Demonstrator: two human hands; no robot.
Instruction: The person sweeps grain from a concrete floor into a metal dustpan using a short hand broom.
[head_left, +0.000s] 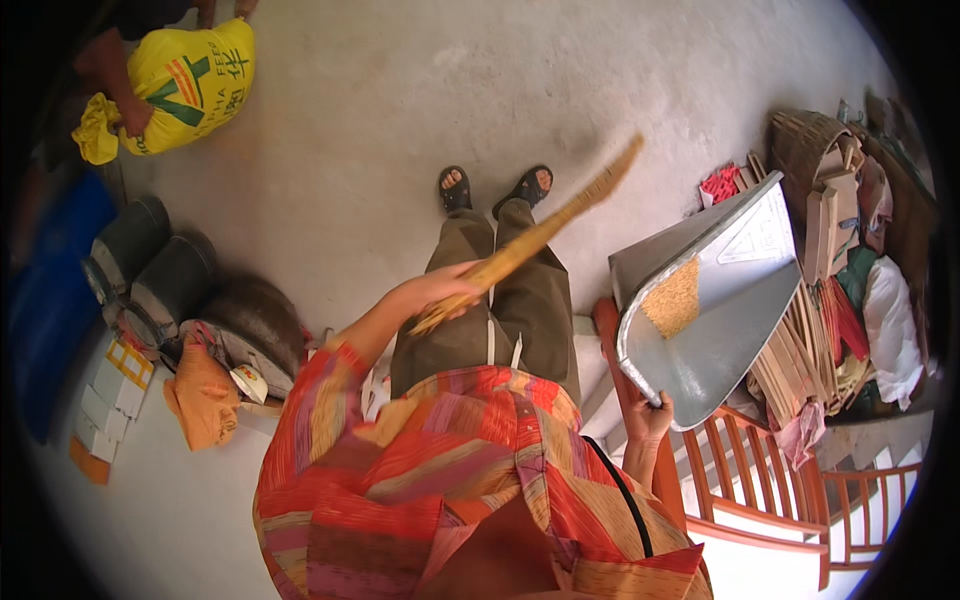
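My left hand (442, 289) is closed around a yellowish straw hand broom (559, 217), near its ragged end. The broom slants up to the right in front of my legs, its far end slightly blurred. At my right, my right hand (651, 420) grips the near rim of an open sheet-metal container (727, 330). A patch of golden grain (671, 298) lies against its inner wall. The container is tilted, and its underside is hidden.
A wooden railing (742, 457) runs beside the container, with wood strips (795, 360) and a wicker basket (806, 142) beyond. Dark cylindrical vessels (172, 270) and an orange bag (202, 397) stand left. Another person's hand (136, 118) holds a yellow feed sack (195, 82).
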